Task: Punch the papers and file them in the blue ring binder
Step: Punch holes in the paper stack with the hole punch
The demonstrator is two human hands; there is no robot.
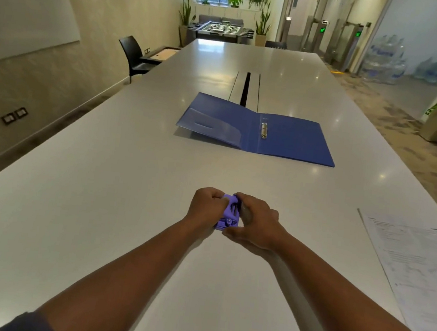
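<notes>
Both forearms reach forward from the near edge of the long white table [100, 178], and the two hands meet around a small purple hole punch [229, 213] a little ahead of the table's middle line. On one side the left hand [206, 208] is curled into a loose fist, fingers folded against the punch's left flank. Opposite it, the right hand [255, 229] wraps the other side, with its fingers bent over the top and far end and its thumb stretched along the near bottom corner, so the punch is clamped between the two hands. Only the purple top and a bit of metal at its near end show between them; whether it rests on the table or is lifted just off it cannot be told.

Off to the right of the hands, well apart from them, a stack of printed papers [419, 272] lies flat against the table's right edge. Farther ahead, beyond the punch toward the far end, the blue ring binder [292, 138] lies open with its metal rings [263, 130] near the spine and its left cover slightly raised.
</notes>
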